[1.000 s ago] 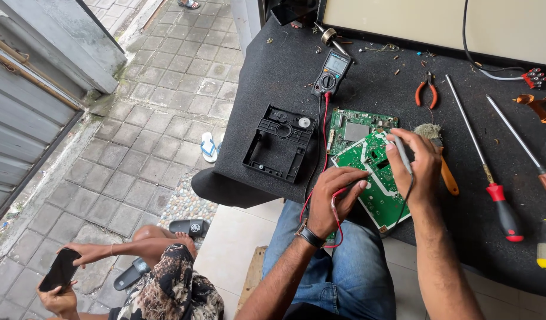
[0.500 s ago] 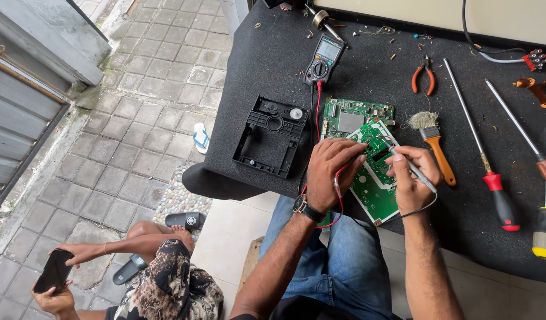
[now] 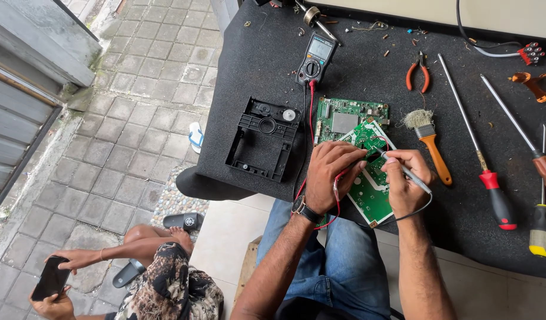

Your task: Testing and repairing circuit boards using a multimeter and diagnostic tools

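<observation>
Head view looks down on a black tabletop (image 3: 273,65) where two green circuit boards lie, the nearer circuit board (image 3: 373,189) tilted over the far circuit board (image 3: 344,118). The left hand (image 3: 335,175) is closed on a red probe lead (image 3: 344,175) and presses its tip to the nearer board; the right hand (image 3: 406,181) grips a slim black probe (image 3: 412,176) like a pen, its tip on the same board just beside the other. Both leads run to the multimeter (image 3: 315,59) at the far edge, left of the orange-handled pliers (image 3: 416,74). To probe well, I judge each tip should sit steady on one contact alone, heels of the hands braced, with the meter face kept in sight. A black plastic frame (image 3: 264,139) lies to the left, a brush (image 3: 427,139) and red-handled screwdriver (image 3: 477,154) to the right. Which contacts the tips touch is hidden under the fingers, and the meter reading is too small to make out. Further screwdrivers run off the right edge. Near left, on the paved floor (image 3: 125,118), another person crouches holding a phone (image 3: 49,278), mostly cut off.
</observation>
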